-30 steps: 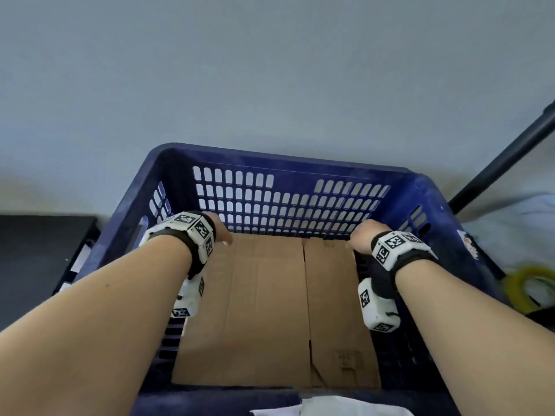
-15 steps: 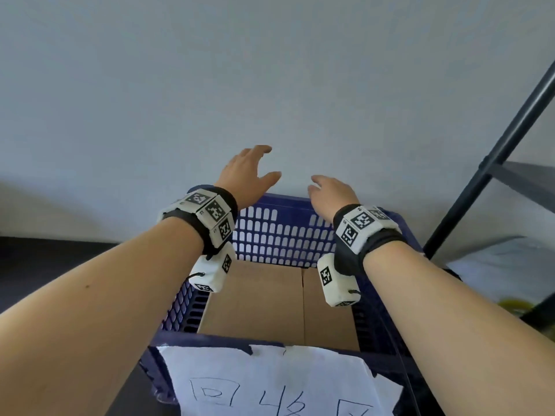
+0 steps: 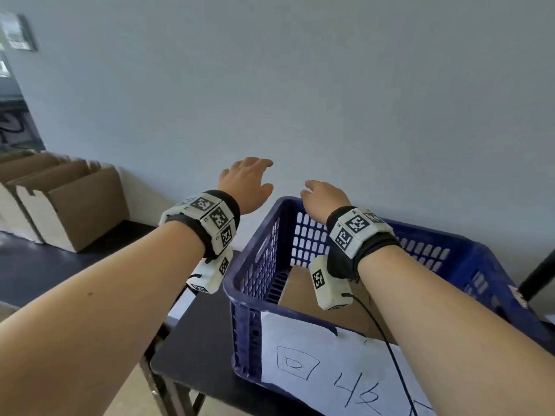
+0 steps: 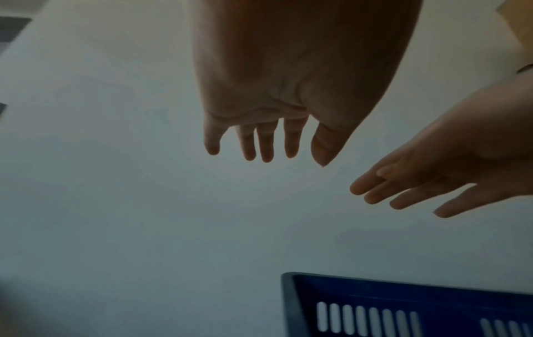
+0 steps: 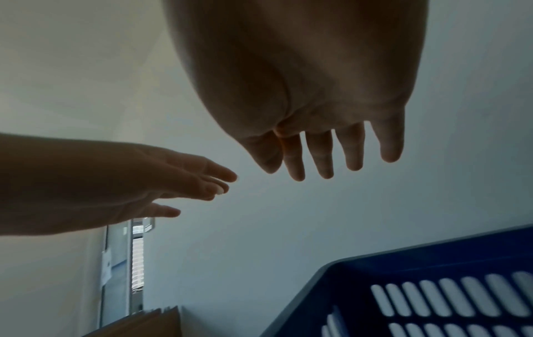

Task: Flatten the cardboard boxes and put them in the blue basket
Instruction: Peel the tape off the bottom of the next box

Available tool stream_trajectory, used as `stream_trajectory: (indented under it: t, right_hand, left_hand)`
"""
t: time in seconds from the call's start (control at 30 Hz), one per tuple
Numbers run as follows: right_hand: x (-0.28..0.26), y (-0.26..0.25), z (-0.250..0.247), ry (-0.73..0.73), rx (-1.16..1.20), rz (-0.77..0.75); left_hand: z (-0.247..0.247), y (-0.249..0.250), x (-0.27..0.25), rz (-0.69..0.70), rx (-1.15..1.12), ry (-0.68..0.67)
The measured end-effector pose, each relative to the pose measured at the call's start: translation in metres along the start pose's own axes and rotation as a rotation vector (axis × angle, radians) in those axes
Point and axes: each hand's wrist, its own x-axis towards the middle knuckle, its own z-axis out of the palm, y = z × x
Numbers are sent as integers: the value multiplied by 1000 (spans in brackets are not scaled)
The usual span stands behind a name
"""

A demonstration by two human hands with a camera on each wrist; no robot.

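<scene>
The blue basket [image 3: 252, 283] stands on a dark table at the right, with flattened cardboard [image 3: 295, 285] lying in its bottom. Both my hands hover in the air above its far left corner. My left hand [image 3: 244, 180] is open with fingers spread and holds nothing; the left wrist view shows its fingers [image 4: 265, 146] straight against the wall. My right hand [image 3: 319, 195] is open and empty too, over the basket's far rim [image 5: 432, 255]. Several standing cardboard boxes [image 3: 75, 202] wait on the table at the far left.
A white paper sheet [image 3: 339, 373] with handwritten marks hangs on the basket's near wall. A plain grey wall [image 3: 330, 85] rises behind. A dark slanted pole [image 3: 537, 274] is at the right edge. A cable [image 3: 387, 340] runs from my right wrist unit.
Both hands let go of the flattened cardboard in the basket and rose out of it. They have shifted left, and the view has swung left, bringing the standing boxes into sight.
</scene>
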Motion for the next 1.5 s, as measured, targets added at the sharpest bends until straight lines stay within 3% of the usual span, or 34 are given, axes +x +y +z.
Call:
stream_trajectory:
  t: [0.23, 0.73, 1.1, 1.5]
  right_hand:
    - [7, -108, 53, -21, 78, -168]
    - [30, -351, 239, -151, 182, -191]
    - [89, -408, 332, -193, 219, -197]
    - [209, -466, 395, -189, 281, -117]
  left_hand:
    - [-32, -113, -33, -134, 12, -29]
    - [-105, -416, -114, -288, 24, -155]
    - [-94, -547, -105, -402, -50, -168]
    - [-91, -652, 1, -291, -42, -140]
